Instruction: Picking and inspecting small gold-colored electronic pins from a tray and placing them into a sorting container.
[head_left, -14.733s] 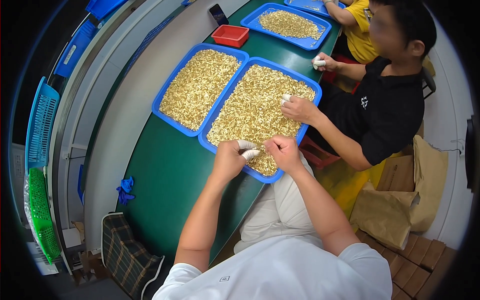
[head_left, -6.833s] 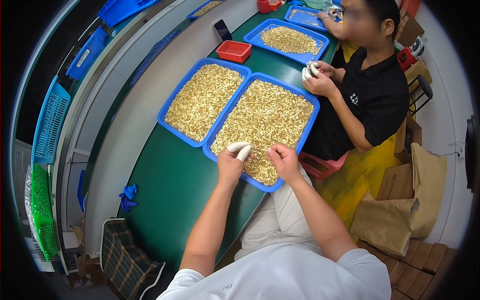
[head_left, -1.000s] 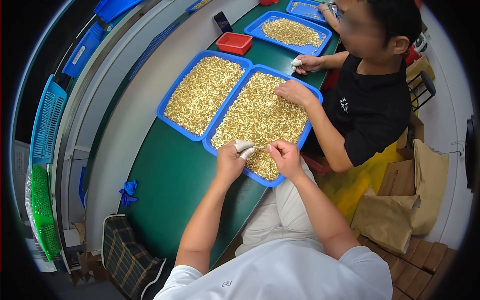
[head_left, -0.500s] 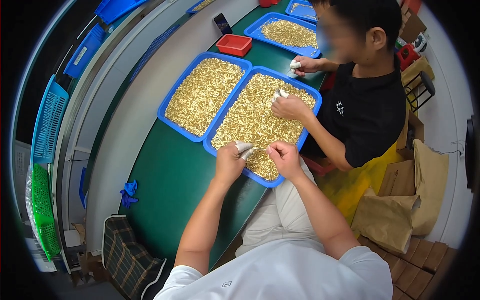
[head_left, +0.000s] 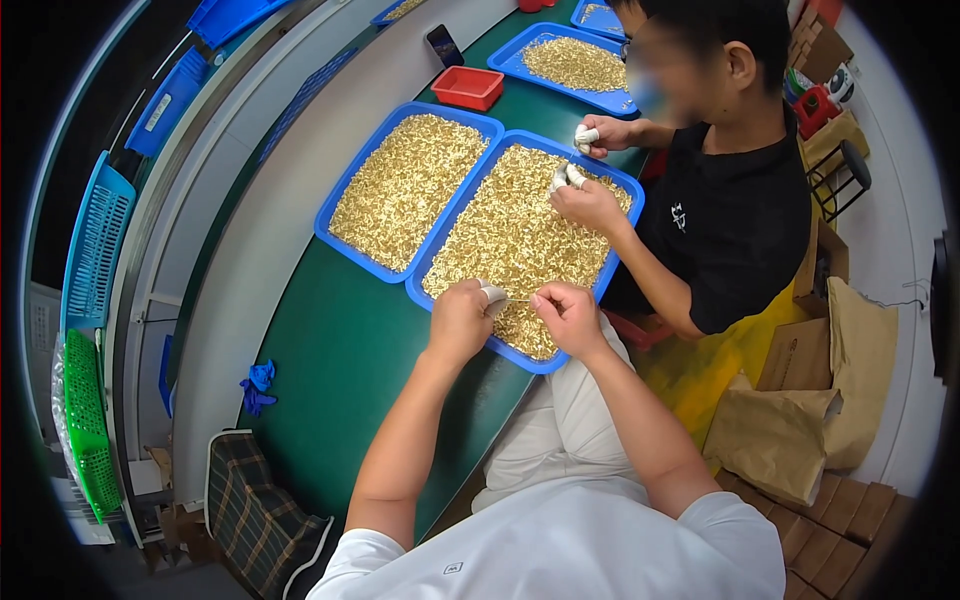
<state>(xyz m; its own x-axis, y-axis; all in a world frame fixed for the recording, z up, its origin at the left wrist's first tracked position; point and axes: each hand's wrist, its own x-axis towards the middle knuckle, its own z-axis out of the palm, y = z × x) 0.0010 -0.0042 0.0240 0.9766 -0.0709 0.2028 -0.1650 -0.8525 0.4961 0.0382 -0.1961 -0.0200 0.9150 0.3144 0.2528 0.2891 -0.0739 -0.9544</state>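
Over the near end of a blue tray (head_left: pixel 548 366) full of small brass-coloured pieces (head_left: pixel 530 240), I hold a thin straight rod or wire (head_left: pixel 517 299) level between my two hands. My left hand (head_left: pixel 462 322), with white covers on its fingertips, is closed around the rod's left end; whether a brass piece is also in those fingers is hidden. My right hand (head_left: pixel 567 318), its fingers bare, pinches the right end between thumb and forefinger. Alongside lies a second blue tray (head_left: pixel 333 240), full of similar pieces (head_left: pixel 405 185).
Across the tray at right sits a co-worker in a black shirt (head_left: pixel 735 215), both hands over its far side. Beyond are a red tray (head_left: pixel 468 88), a phone (head_left: pixel 443 46) and another blue tray (head_left: pixel 520 70). Blue gloves (head_left: pixel 258 388) lie on the green table (head_left: pixel 330 345) at left.
My left fingers have drawn closer together around the rod, while my right hand stays nearly still. The co-worker's nearer hand has lifted toward their other hand.
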